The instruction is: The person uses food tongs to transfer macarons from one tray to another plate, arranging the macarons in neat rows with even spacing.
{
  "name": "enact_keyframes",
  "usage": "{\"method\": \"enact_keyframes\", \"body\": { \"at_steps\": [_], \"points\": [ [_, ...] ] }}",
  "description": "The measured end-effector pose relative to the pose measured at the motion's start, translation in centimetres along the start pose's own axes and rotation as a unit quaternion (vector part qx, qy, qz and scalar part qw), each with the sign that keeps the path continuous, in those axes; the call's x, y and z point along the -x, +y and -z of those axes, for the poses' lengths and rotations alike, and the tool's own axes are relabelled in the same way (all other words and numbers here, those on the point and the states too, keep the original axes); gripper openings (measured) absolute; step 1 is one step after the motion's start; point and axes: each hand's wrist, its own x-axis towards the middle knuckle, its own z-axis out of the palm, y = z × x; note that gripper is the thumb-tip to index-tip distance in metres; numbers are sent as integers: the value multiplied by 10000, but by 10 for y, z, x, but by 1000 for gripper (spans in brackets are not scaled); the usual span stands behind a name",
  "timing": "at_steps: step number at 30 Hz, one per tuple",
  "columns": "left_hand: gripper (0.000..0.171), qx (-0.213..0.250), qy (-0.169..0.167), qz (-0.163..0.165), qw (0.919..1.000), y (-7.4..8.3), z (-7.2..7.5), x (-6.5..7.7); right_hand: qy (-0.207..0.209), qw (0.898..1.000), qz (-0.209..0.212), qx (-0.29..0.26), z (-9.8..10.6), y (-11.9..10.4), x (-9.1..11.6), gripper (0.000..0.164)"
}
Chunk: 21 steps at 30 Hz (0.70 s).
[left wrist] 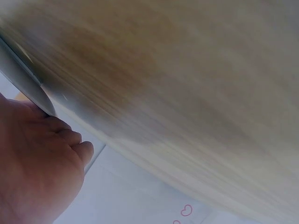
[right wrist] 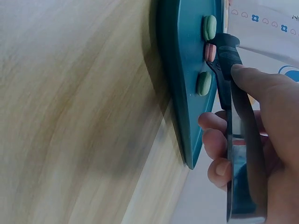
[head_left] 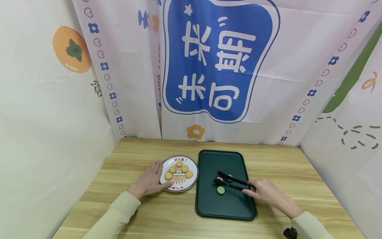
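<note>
My left hand (head_left: 151, 181) rests against the left side of a white plate (head_left: 191, 184), fingers straight and thumb by the near rim. Several yellow macarons (head_left: 168, 176) lie on that plate. In the right wrist view my right hand (right wrist: 280, 121) grips black-tipped tongs (right wrist: 251, 154), thumb on one arm and fingers curled round the other. Their tips are at a pink macaron (right wrist: 210, 52) on the dark green tray (head_left: 215, 207); whether they touch it is unclear. Two green macarons lie beside it, one nearer (head_left: 221, 190) and one partly behind the tongs (head_left: 229, 178).
The plate and tray stand side by side on a wooden table (head_left: 161, 217). A printed cloth (head_left: 134, 83) hangs behind the table's far edge, with white cloth on both sides.
</note>
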Motion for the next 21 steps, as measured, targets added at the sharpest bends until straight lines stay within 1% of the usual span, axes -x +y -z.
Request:
{"method": "enact_keyframes", "body": {
  "at_steps": [7, 10, 15, 21],
  "points": [
    [107, -5, -16, 8, 10000, 1, 1, 1, -31, 10000, 6, 46, -2, 0, 0, 29],
    [106, 6, -10, 9, 10000, 0, 1, 1, -14, 9998, 147, 112, -3, 1, 1, 29],
    [106, 25, 5, 6, 10000, 0, 1, 1, 178, 9986, 406, 292, -6, 2, 2, 29],
    [107, 20, -31, 12, 10000, 0, 0, 1, 323, 9980, 450, 306, -7, 2, 2, 30]
  ]
}}
